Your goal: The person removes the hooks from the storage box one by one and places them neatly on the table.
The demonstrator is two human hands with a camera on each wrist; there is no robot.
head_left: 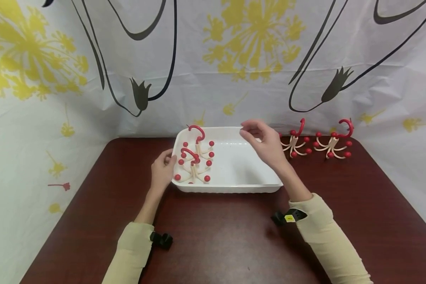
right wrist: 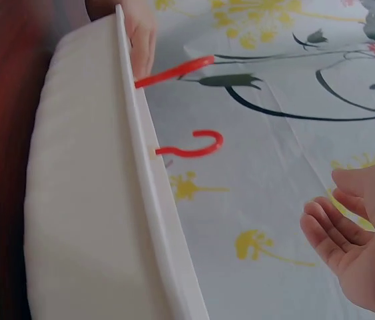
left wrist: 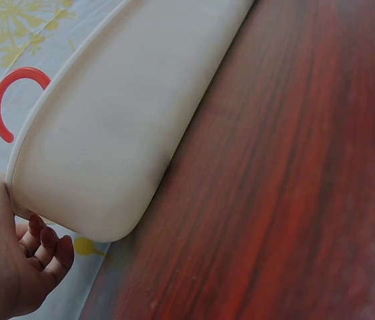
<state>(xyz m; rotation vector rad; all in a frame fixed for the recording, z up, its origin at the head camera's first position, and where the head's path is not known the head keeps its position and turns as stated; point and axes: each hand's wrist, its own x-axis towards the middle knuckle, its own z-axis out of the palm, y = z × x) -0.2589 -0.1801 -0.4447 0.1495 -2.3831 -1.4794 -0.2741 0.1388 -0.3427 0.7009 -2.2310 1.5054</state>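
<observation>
A white tray [head_left: 234,188] sits on the table. My left hand [head_left: 161,170] grips its left rim; in the left wrist view the thumb lies at the rim and the curled fingers are beneath it. Inside the tray's left end stand two cream-coloured multi-armed racks, one farther back [head_left: 198,148] and one nearer [head_left: 194,171], each with red ball tips and a red hook on top. Above the tray's right part hovers my right hand [head_left: 264,142], fingers loosely bent and holding nothing. The right wrist view shows that hand [right wrist: 357,233] apart from the tray.
Two more such racks stand on the table behind the tray's right side, one partly behind my right hand [head_left: 294,144] and one farther right [head_left: 332,146]. A patterned curtain [head_left: 195,94] hangs along the table's back edge. The table [head_left: 227,236] is dark red-brown wood.
</observation>
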